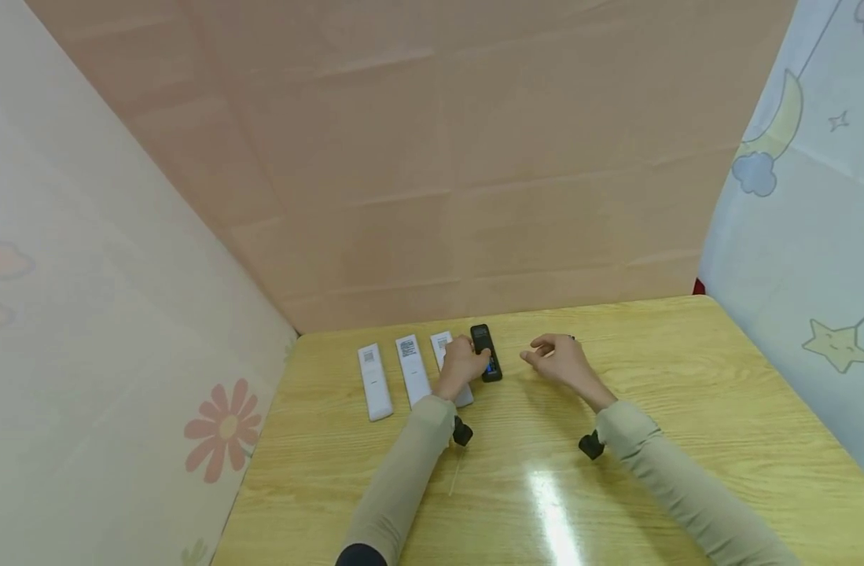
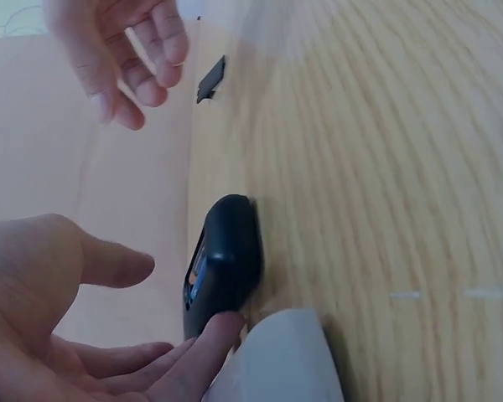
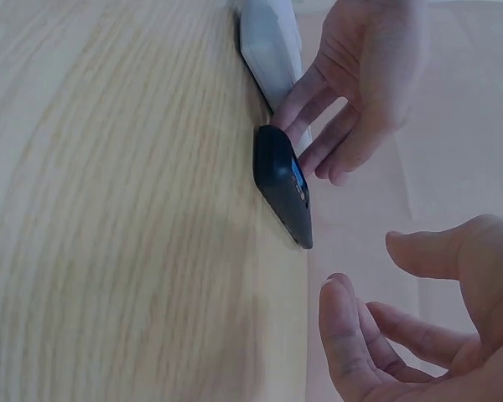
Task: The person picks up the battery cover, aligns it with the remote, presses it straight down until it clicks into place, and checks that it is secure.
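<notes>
A black remote control (image 1: 479, 338) lies on the table, a blue patch showing in an opening in its upper face. The left hand (image 1: 462, 366) is at the remote's left side, fingertips by its edge and thumb apart from it in the left wrist view. Right of the remote, the right hand (image 1: 560, 363) hovers with loosely bent fingers and nothing between them. In the left wrist view a small flat dark piece (image 2: 211, 79) lies on the table beyond the remote; the right hand mostly hides it in the head view.
Three white remotes lie in a row left of the black one: a far-left one (image 1: 375, 383), a middle one (image 1: 413, 369) and one (image 1: 440, 340) partly under the left hand. The wooden table (image 1: 651, 346) meets a beige backdrop (image 1: 474, 157) behind and patterned sheets at both sides.
</notes>
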Tool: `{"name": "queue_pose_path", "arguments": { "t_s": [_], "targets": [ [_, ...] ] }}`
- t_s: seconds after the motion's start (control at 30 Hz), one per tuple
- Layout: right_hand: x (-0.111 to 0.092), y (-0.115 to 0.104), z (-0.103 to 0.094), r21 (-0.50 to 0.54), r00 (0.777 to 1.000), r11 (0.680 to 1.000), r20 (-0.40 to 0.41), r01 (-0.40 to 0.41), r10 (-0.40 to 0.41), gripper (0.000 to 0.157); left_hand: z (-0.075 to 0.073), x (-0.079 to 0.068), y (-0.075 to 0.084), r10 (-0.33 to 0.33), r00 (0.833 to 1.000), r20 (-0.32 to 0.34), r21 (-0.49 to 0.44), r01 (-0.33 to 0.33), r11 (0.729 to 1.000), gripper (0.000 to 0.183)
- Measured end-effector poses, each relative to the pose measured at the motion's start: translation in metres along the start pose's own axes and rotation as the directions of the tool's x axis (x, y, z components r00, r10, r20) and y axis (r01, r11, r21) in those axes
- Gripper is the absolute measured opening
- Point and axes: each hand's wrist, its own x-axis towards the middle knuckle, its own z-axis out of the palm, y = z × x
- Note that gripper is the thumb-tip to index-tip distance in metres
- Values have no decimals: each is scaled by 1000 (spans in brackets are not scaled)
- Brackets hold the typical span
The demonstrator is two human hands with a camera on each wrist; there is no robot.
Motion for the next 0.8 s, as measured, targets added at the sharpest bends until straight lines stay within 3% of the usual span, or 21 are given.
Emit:
{"name": "queue_pose_path", "arguments": {
  "t_s": [0.43,0.8],
  "targets": [
    [3,10,-12,18,1000,999,-2,31,-31,57,17,2,10,37,993,-113,93,-26,995,21],
    [3,7,-21,-11,999,999,-21,30,-31,54,19,10,12,23,992,-125,144,-5,990,17]
  ]
}}
